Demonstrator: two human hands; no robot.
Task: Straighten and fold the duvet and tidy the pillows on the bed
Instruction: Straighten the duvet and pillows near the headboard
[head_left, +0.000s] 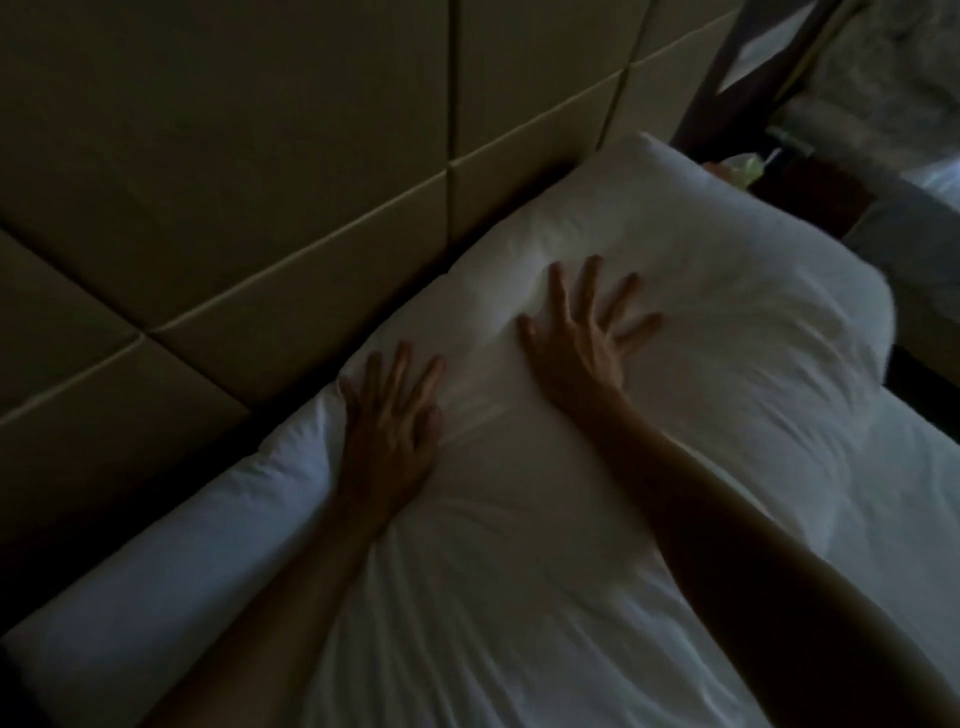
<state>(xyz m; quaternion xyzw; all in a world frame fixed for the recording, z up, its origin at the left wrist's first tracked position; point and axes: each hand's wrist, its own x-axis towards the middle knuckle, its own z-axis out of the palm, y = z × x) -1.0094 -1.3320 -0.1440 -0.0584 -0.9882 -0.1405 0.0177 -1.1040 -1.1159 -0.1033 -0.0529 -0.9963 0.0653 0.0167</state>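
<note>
A large white pillow (727, 322) lies along the head of the bed, against the padded headboard (234, 182). A second white pillow (171, 566) lies lower left, partly under the first. My left hand (389, 431) rests flat near the upper pillow's left edge, fingers spread. My right hand (582, 338) presses flat on the middle of that pillow, fingers splayed. Neither hand grips anything. White bedding (519, 649) with creases fills the foreground between my forearms; whether it is duvet or sheet I cannot tell.
The room is dim. The beige headboard panels fill the upper left. At the upper right, past the pillow's corner, stands a dark nightstand (810, 192) with a small pale object (748, 169) on it.
</note>
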